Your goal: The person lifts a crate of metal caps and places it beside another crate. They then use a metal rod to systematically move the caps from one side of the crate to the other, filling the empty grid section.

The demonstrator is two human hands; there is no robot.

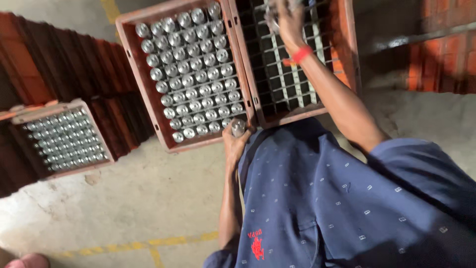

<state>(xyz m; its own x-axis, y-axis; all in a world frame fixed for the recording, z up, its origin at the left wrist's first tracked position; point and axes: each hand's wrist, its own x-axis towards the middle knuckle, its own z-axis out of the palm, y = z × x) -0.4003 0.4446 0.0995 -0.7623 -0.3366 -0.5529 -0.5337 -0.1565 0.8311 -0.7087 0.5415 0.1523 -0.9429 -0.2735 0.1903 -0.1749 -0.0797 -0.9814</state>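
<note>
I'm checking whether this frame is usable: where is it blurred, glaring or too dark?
Head view: the right hand is motion-blurred over the dim empty crate; bottle tops glint brightly; the left hand is fairly sharp; stacked crates lie in shadow.

Three reddish-brown plastic crates serve as the packaging here. The middle square crate [130, 59] is packed with rows of silver-capped bottles [191, 69]. Touching its right wall, a second crate [347, 44] shows a mostly empty dark divider grid [287, 84]. A third filled crate [97, 130] sits apart on stacked crates at left.
</note>
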